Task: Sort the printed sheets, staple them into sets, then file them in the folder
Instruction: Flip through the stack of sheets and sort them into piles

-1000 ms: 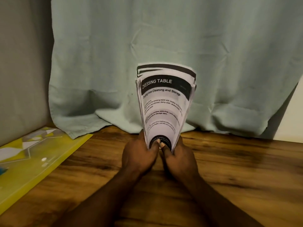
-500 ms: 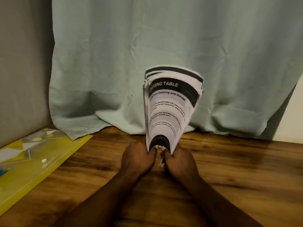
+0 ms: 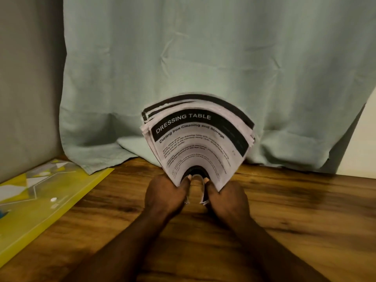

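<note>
The printed sheets, stood upright mid-frame over the table and pinched at their lower edge by the left hand and right hand, have been bowed wider than before, so sorting is judged unfinished.

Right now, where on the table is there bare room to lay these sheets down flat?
The widest bare wood of the table lies right of the right hand, in front of the curtain hem. A narrower strip runs between the yellow folder and the left hand. The folder crowds the far left; both hands gripping the sheets fill the middle.
</note>
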